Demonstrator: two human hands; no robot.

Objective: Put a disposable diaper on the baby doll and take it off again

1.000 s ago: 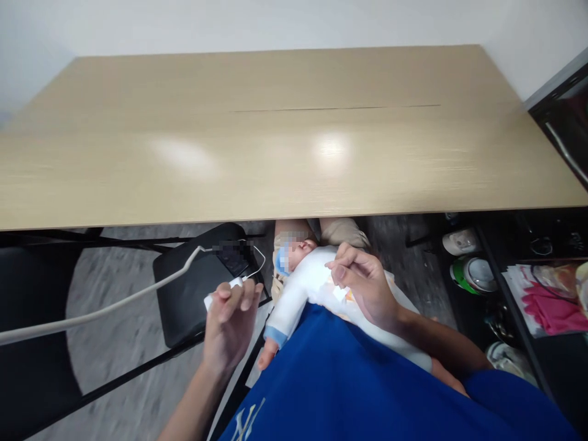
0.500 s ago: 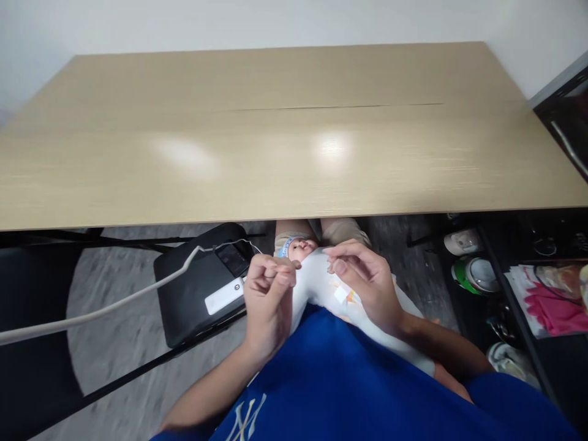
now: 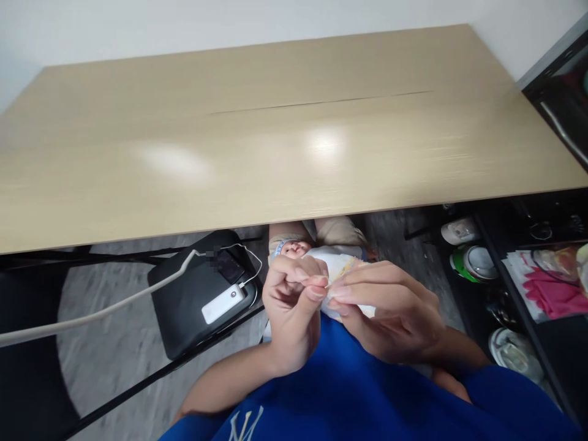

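My left hand [image 3: 296, 306] is closed in a pinch, thumb against the bent fingers. Its fingertips meet those of my right hand [image 3: 390, 306], which is also pinched, just in front of my body. Whatever lies between the fingertips is too small or hidden to make out. Behind the hands, a baby doll [image 3: 295, 248] with a light blue printed headband lies on my lap, its head towards the table. White material with a yellow-orange print, like a diaper [image 3: 342, 267], covers part of it; my hands hide much of the rest.
A wooden table [image 3: 285, 165] spans the view ahead. On the left, a black chair seat [image 3: 179, 324] bears a white power bank [image 3: 223, 304] and a dark phone [image 3: 228, 266], with a pale cable [image 3: 114, 310] across. A dark shelf on the right holds pink gloves [image 3: 554, 294] and a green-banded container [image 3: 475, 263].
My hands have come together from a gap apart, the right turning inward and the left shifting right. White material has dropped lower near the doll. The view has tilted slightly.
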